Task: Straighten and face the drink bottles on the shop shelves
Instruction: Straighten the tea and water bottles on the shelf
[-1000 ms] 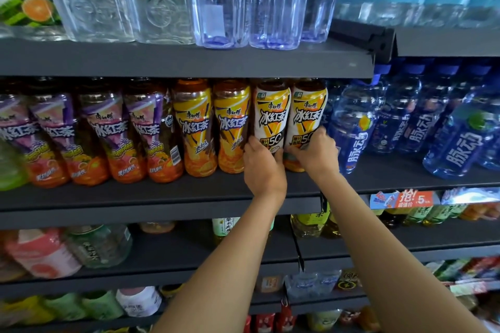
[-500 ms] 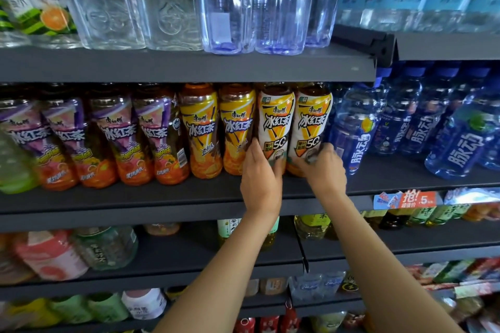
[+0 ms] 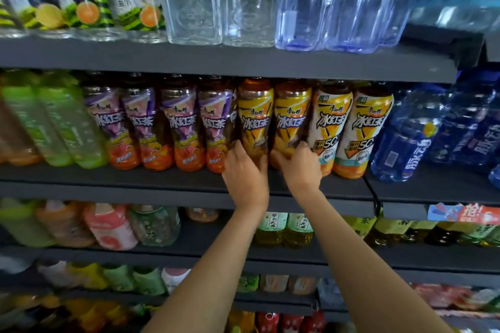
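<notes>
Two yellow-labelled iced tea bottles stand side by side in the middle of the dark shelf [image 3: 162, 178]. My left hand [image 3: 244, 170] grips the base of the left yellow bottle [image 3: 254, 113]. My right hand [image 3: 300, 167] grips the base of the right yellow bottle [image 3: 292, 116]. Right of them stand two white-and-yellow iced tea bottles [image 3: 351, 127], labels facing front. To the left, several purple-labelled iced tea bottles [image 3: 162, 127] form a row.
Green drink bottles [image 3: 54, 127] stand at the shelf's left, blue water bottles [image 3: 411, 135] at its right. Clear water bottles [image 3: 324, 0] sit on the shelf above. Lower shelves hold green tea bottles [image 3: 284, 230] and pink drinks [image 3: 108, 224].
Both hands have moved left from the two white-and-yellow bottles to the two yellow bottles beside them. The view has shifted left as well.
</notes>
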